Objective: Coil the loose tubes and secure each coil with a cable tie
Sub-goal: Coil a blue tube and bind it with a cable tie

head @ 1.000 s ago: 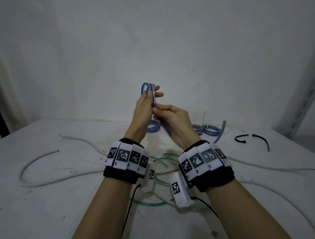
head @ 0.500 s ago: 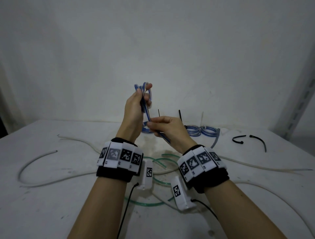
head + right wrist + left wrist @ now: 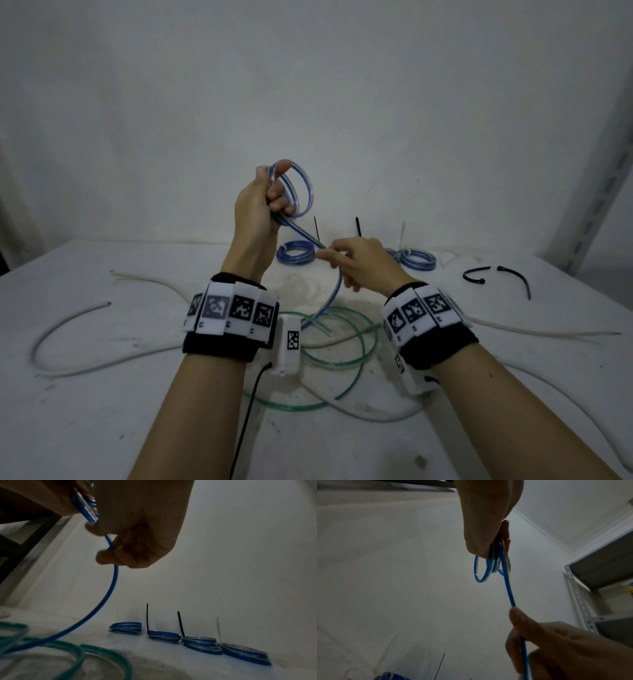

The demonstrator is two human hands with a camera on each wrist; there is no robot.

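Observation:
My left hand (image 3: 279, 195) is raised above the table and grips a small coil of blue tube (image 3: 301, 192), with a couple of loops showing beside the fingers. The same coil (image 3: 481, 573) hangs below the palm in the left wrist view. From it the blue tube (image 3: 308, 236) slants down to my right hand (image 3: 329, 253), which pinches it between thumb and fingers. Past that pinch the tube's tail (image 3: 113, 582) curves down to the table. Two loose black cable ties (image 3: 474, 274) lie at the right.
Several finished blue coils (image 3: 164, 637) stand in a row by the back wall, some with cable tie tails sticking up. A loose green tube (image 3: 342, 342) loops under my wrists. White tubes (image 3: 85, 318) trail left and right. A metal rack (image 3: 576, 588) stands at the right.
The coil in my left hand has turned, so its loops now show open toward me. My right hand has moved down and right along the blue tube, away from the left hand.

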